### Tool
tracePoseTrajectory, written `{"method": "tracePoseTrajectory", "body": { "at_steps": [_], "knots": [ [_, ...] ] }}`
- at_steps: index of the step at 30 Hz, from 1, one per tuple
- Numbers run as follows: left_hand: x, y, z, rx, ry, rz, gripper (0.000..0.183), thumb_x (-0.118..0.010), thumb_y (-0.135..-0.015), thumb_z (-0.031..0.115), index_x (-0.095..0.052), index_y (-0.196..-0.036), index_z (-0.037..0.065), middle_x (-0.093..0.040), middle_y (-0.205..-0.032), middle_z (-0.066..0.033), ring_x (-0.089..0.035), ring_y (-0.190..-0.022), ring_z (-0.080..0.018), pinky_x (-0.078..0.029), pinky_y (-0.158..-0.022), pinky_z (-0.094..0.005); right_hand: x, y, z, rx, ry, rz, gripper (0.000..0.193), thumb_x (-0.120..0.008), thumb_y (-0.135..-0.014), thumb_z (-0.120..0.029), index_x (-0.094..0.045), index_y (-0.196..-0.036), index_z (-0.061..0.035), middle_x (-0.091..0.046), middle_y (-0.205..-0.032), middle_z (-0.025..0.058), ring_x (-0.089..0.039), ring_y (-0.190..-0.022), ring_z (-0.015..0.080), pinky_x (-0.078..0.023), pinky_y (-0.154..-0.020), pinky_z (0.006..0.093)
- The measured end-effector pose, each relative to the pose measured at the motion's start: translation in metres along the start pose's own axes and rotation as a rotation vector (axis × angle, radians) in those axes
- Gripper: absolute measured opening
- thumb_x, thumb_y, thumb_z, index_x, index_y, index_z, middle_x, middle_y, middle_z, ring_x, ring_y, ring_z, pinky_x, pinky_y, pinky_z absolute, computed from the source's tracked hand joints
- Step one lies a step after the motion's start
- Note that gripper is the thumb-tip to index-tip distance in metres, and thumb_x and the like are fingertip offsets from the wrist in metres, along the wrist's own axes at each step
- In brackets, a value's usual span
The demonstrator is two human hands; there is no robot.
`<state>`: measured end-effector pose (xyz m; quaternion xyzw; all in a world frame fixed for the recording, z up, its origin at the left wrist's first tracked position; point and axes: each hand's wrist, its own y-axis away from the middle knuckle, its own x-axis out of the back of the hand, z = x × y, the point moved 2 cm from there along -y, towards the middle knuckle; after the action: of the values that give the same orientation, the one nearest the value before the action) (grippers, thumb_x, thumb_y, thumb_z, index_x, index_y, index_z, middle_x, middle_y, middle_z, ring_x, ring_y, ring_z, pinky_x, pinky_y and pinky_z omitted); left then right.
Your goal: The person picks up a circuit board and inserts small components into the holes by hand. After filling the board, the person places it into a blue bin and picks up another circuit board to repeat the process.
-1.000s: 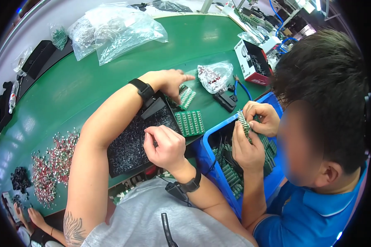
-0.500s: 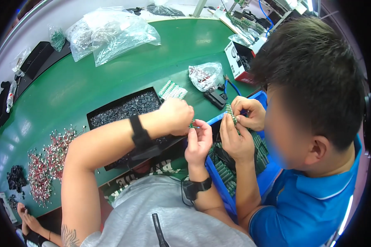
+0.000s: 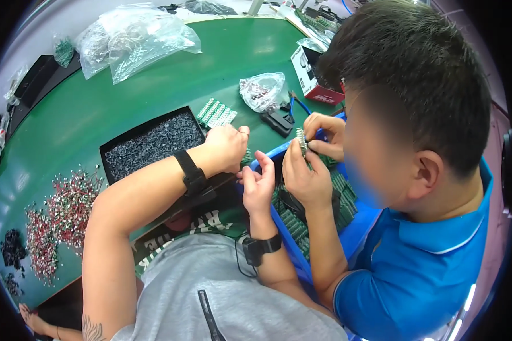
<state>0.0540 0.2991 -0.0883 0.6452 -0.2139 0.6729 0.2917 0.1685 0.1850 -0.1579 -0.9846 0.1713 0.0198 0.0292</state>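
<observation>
My left hand, with a black band on its wrist, is closed around a small green circuit board at the near right corner of a black tray full of small dark parts. My right hand, a black watch on its wrist, is raised beside the left hand with its fingertips at the board; whether it pinches a part is hidden. A co-worker in a blue shirt sits at my right and holds another green board in both hands.
A blue bin of green boards stands between us. On the green table lie a panel of green boards, a small bag of parts, a black tool, large clear bags and a heap of red and silver parts.
My left hand came back from the boards beyond the tray and my right hand lifted off the tray; both now meet at the tray's near right corner.
</observation>
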Motion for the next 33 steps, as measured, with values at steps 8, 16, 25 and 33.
{"method": "tracePoseTrajectory", "body": {
  "at_steps": [8, 16, 25, 33],
  "knots": [
    [0.038, 0.008, -0.012, 0.053, 0.227, 0.054, 0.089, -0.087, -0.072, 0.044, -0.051, -0.132, -0.01, -0.071, -0.113, -0.0302, -0.072, -0.109, -0.0433, -0.061, -0.094, -0.0465, -0.003, -0.008, 0.0, 0.054, -0.051, 0.018, 0.057, -0.063, -0.107, -0.011, -0.038, -0.156, 0.0041, -0.056, -0.15, 0.022, -0.075, -0.091, 0.018, -0.059, -0.075, 0.0271],
    [0.069, 0.07, -0.024, -0.066, 0.214, 0.505, 0.097, -0.089, -0.073, 0.037, -0.051, -0.149, -0.009, -0.061, -0.136, -0.0262, -0.059, -0.126, -0.0418, -0.05, -0.111, -0.0455, -0.004, -0.004, -0.026, 0.2, -0.229, 0.026, 0.041, -0.054, -0.113, -0.018, -0.052, -0.148, 0.0022, -0.064, -0.138, 0.0174, -0.069, -0.084, 0.0133, -0.054, -0.071, 0.0248],
    [0.077, 0.183, -0.045, 0.069, 0.244, 0.663, 0.097, -0.092, -0.074, 0.026, -0.048, -0.156, -0.001, -0.058, -0.133, -0.0209, -0.061, -0.122, -0.0359, -0.053, -0.106, -0.0447, -0.078, 0.0, -0.088, 0.223, -0.398, -0.531, 0.048, -0.059, -0.113, -0.028, -0.056, -0.146, 0.0061, -0.07, -0.13, 0.0123, -0.07, -0.102, 0.015, -0.058, -0.085, 0.0294],
    [0.036, 0.246, -0.083, 0.219, 1.525, 0.572, 0.112, -0.081, -0.087, 0.007, -0.014, -0.176, 0.015, -0.054, -0.138, -0.0109, -0.068, -0.111, -0.0183, -0.058, -0.096, -0.033, -0.155, -0.018, -0.099, 0.749, -0.011, -0.76, 0.018, -0.073, -0.097, 0.004, -0.075, -0.114, 0.0013, -0.077, -0.102, 0.0105, -0.073, -0.084, 0.0151, -0.058, -0.073, 0.0274]
  ]
}}
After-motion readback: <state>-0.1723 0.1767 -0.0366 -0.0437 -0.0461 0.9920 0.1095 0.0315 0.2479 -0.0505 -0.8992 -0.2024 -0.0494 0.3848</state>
